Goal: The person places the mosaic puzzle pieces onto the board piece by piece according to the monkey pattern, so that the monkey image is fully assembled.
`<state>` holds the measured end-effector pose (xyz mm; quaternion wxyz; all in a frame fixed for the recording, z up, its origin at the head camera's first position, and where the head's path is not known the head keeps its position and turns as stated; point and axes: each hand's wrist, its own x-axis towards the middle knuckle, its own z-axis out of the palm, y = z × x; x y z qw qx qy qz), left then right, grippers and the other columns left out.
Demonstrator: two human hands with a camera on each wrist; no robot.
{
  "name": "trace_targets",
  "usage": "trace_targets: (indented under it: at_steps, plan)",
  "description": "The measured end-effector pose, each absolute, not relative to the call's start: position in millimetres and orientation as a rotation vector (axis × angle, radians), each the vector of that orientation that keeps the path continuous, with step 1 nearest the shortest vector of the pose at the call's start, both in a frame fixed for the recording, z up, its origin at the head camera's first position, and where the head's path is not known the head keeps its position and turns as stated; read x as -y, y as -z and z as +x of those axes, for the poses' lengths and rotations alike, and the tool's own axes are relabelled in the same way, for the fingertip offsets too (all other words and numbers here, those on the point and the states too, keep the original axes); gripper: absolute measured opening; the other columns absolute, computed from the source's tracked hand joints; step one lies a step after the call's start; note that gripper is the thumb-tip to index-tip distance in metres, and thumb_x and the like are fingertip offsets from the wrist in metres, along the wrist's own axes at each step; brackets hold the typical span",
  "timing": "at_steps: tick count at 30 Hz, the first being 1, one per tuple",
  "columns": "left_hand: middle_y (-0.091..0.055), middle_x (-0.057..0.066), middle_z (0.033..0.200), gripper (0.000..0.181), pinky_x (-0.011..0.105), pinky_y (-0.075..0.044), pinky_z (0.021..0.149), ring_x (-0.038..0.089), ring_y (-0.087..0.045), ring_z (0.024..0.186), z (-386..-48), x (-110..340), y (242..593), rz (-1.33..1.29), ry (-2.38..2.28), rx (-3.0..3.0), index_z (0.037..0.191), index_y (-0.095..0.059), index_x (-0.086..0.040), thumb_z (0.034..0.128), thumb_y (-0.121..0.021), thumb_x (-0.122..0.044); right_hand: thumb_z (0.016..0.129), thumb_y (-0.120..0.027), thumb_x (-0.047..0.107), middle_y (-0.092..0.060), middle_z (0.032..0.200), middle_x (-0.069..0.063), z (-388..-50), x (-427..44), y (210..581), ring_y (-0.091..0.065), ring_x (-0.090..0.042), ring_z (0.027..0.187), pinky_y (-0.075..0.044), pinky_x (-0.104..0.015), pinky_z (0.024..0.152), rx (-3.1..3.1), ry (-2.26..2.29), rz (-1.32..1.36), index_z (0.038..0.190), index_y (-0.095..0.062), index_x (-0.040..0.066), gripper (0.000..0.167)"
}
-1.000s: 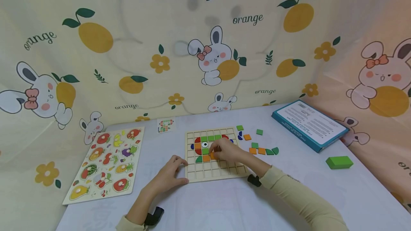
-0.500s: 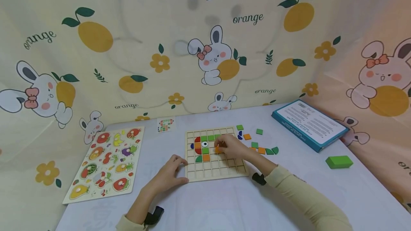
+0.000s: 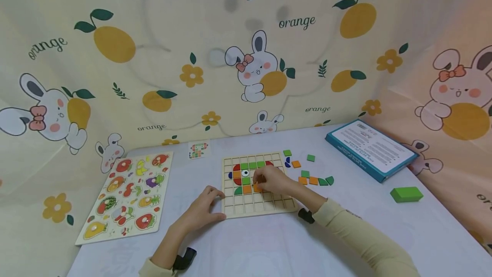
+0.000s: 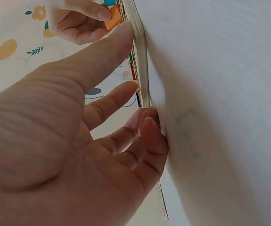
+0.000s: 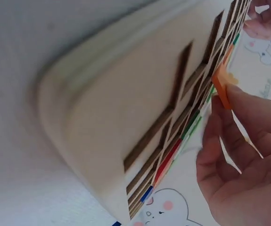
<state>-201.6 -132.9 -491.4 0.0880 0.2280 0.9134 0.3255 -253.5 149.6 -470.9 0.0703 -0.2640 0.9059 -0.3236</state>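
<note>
Right hand (image 3: 273, 181) shifting orange tile (image 5: 221, 85) leftward and nearer person since moment ago, pinching it between thumb and fingertips. Tile now hovering or leaning beside another orange piece (image 3: 247, 189) on grid board (image 3: 235, 211); board lying near middle of surface's (image 3: 238, 247) far edge. Placement seemingly continuing, tile not lying flat. Left hand (image 3: 201, 208) resting loosely against board's left edge, grasping nothing.

Smooth matt wooden grid board (image 5: 111, 99), smooth orange tile (image 5: 221, 84), cardboard-looking box (image 3: 370, 148), creased cloth-like backdrop (image 3: 215, 12)
</note>
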Motion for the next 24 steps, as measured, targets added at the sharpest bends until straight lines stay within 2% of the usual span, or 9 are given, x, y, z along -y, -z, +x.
trace_targets:
  at_steps: [4, 8, 15, 24]
  plan:
    - [-0.049, 0.002, 0.118, 0.053, 0.037, -0.049, 0.087, 0.017, -0.05, 0.1, -201.6, 132.8, 491.5, 0.678, -0.961, -2.722, 0.124, -0.059, -0.012, 0.0801, -0.085, -0.027, 0.086, -0.076, 0.003, -0.065, 0.085, 0.006, -251.6, -147.1, 470.9, -0.055, -0.012, 0.08, -0.05, -0.029, 0.074, -2.786, 0.88, -0.788, 0.088, -0.073, 0.012, 0.01]
    - [-0.049, 0.002, 0.118, 0.053, 0.037, -0.049, 0.087, 0.017, -0.05, 0.1, -201.3, 132.6, 491.2, 0.675, -0.957, -2.722, 0.124, -0.059, -0.012, 0.0802, -0.085, -0.026, 0.085, -0.079, 0.007, -0.062, 0.087, 0.005, -248.6, -146.4, 471.2, -0.053, -0.012, 0.078, -0.048, -0.028, 0.071, -2.837, 0.8, -0.817, 0.092, -0.077, 0.012, 0.009]
    - [-0.049, 0.003, 0.118, 0.053, 0.036, -0.049, 0.086, 0.017, -0.05, 0.098, -200.3, 131.6, 489.5, 0.674, -0.967, -2.716, 0.124, -0.059, -0.012, 0.08, -0.085, -0.025, 0.085, -0.078, 0.003, -0.062, 0.084, 0.001, -248.9, -144.0, 473.1, -0.051, -0.013, 0.076, -0.047, -0.027, 0.068, -2.791, 0.904, -0.835, 0.093, -0.075, 0.005, 0.01]
    - [-0.049, 0.003, 0.118, 0.053, 0.037, -0.049, 0.086, 0.017, -0.05, 0.099, -200.5, 132.3, 490.6, 0.671, -0.957, -2.726, 0.124, -0.059, -0.012, 0.0798, -0.085, -0.026, 0.082, -0.082, 0.01, -0.062, 0.084, 0.003, -244.3, -140.6, 473.7, -0.056, -0.013, 0.078, -0.048, -0.026, 0.068, -2.898, 0.717, -0.854, 0.091, -0.079, 0.009, 0.01]
